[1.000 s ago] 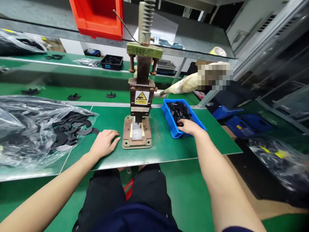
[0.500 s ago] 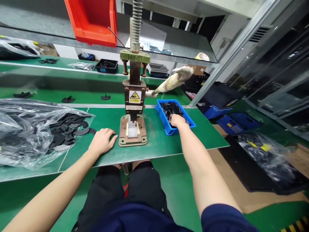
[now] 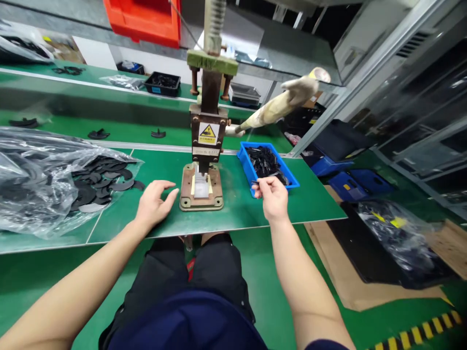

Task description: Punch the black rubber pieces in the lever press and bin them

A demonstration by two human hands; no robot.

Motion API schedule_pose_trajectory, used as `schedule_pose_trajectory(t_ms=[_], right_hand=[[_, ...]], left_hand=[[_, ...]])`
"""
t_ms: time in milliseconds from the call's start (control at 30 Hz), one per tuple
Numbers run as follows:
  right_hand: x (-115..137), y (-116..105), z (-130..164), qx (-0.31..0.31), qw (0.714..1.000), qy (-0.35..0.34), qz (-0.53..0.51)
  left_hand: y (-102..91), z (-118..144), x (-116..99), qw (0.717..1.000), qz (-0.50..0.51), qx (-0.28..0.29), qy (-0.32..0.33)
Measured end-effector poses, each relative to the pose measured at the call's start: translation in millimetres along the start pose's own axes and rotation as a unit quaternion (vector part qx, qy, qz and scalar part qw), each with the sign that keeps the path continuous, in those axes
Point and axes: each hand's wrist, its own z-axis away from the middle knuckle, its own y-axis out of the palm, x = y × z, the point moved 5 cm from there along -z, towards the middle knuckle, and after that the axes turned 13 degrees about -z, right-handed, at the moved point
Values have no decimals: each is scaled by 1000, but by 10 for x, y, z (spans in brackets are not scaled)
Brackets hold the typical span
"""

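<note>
Head view, right hand (image 3: 273,198): we pinch a thin black part (image 3: 263,182) at the blue bin's (image 3: 245,163) 6 o'clock edge.
Left hand (image 3: 153,205): released, fingers spread, at the press base's (image 3: 201,203) 9 o'clock.

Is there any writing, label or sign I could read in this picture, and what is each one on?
Nothing can be read as words.
Yellow warning triangle sticker on the front of the hand press: a symbol only; the print under it is too small to read.
Pale strip label lower on the press: blurred, unreadable.
Raised marks on the press's green top block: not legible.
Blue sticker on the black tray behind: too small to read.
</note>
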Motion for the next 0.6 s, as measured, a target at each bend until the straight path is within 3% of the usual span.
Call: schedule_pose_trajectory(t_ms=[100,233,400,600], right_hand=[[-46,380,517,51,995,21,-80],[-70,802,943,120,979,59,-151],[-110,1042,1142,165,964,75,-197],[-170,1105,1198,180,959,74,-206]], left_hand=[[-123,176,-505,994,108,-9,25],[-194,350,-1050,974,205,36,93],[-236,456,-1133,970,213,56,107],[-273,496,-1101,963,225,15,149]])
